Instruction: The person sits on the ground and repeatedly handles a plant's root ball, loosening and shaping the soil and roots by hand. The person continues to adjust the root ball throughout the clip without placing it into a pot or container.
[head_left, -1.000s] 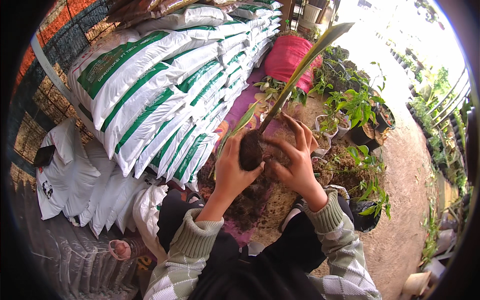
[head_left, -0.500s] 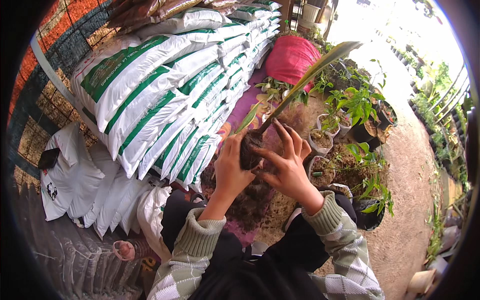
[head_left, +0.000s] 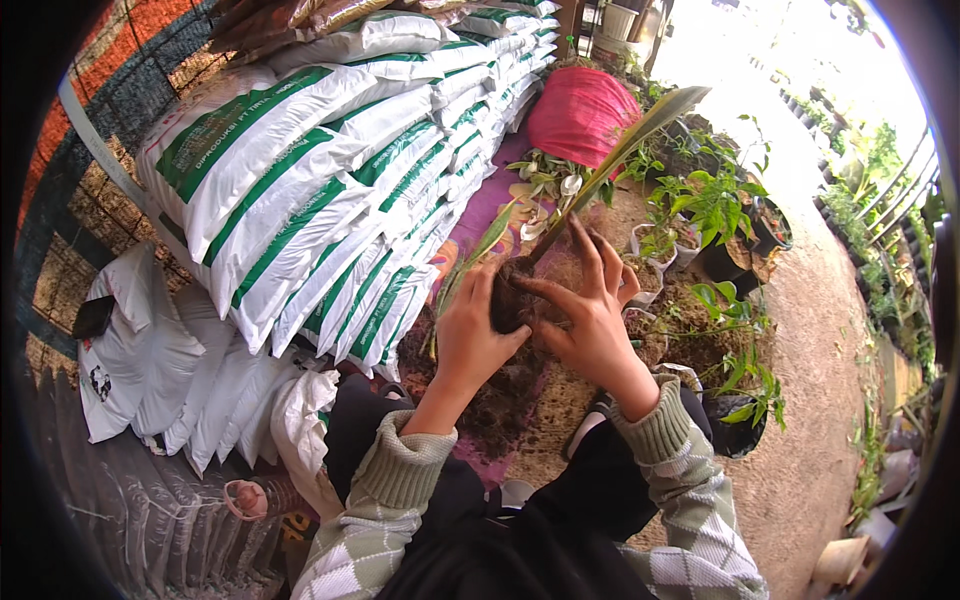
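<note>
A young plant with one long stiff green leaf [head_left: 640, 140] leans up and to the right, its dark root ball [head_left: 511, 298] between my hands. My left hand [head_left: 474, 325] wraps round the root ball from the left, thumb along its lower side. From the right, my right hand [head_left: 590, 310] sets its index finger and thumb against the soil, while its other fingers reach up beside the stem base. Beneath them loose dark soil [head_left: 495, 405] lies heaped on a purple patterned sheet [head_left: 497, 183]. Another narrow leaf [head_left: 490, 238] shows behind my left hand.
Stacked white-and-green sacks [head_left: 300, 170] rise at the left, with more white sacks [head_left: 190, 360] below. A pink-red bundle [head_left: 585, 115] sits at the far side. Potted leafy plants [head_left: 715, 210] stand at the right, beside a brown ground strip [head_left: 815, 400].
The root ball has shifted slightly right and the long leaf stands a little steeper. Both hands moved with it, and more of the narrow leaf behind my left hand shows.
</note>
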